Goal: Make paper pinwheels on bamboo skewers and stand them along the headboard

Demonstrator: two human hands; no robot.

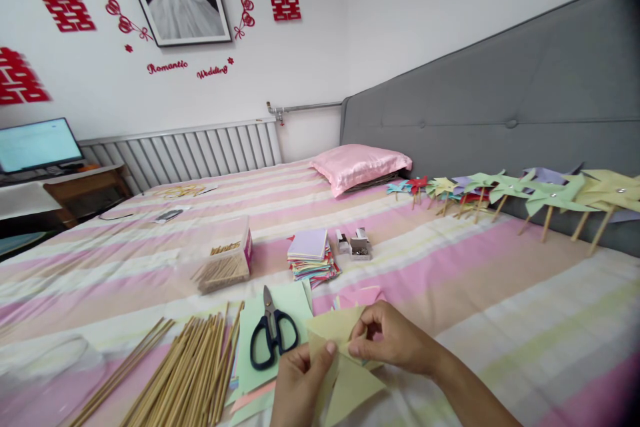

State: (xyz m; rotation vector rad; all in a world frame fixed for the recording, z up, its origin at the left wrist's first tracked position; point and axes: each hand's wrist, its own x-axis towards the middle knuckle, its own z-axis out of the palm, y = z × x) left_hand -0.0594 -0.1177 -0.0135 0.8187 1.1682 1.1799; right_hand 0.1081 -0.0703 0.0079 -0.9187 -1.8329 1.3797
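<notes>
A pale yellow paper pinwheel [353, 390] with cut flaps is held between my two hands near the bottom of the view. My left hand [303, 380] grips it from the left, thumb pressed near its middle. Closed in a pinch, my right hand [393, 340] has a flap's tip at the centre. Whether a pin is between those fingers is hidden. Dark-handled scissors [273, 330] lie just left of the paper, on light green sheets [250, 373]. Some pink paper [363, 295] shows behind the pinwheel.
Wooden sticks [180, 373] lie loose at front left. Beyond them sit a clear box of thin sticks [225, 270], stacked coloured paper squares [310, 247] and small boxes of metal pins [360, 247]. Finished pinwheels [553, 193] line the grey headboard [500, 93]. A pink pillow [360, 163] lies farther back.
</notes>
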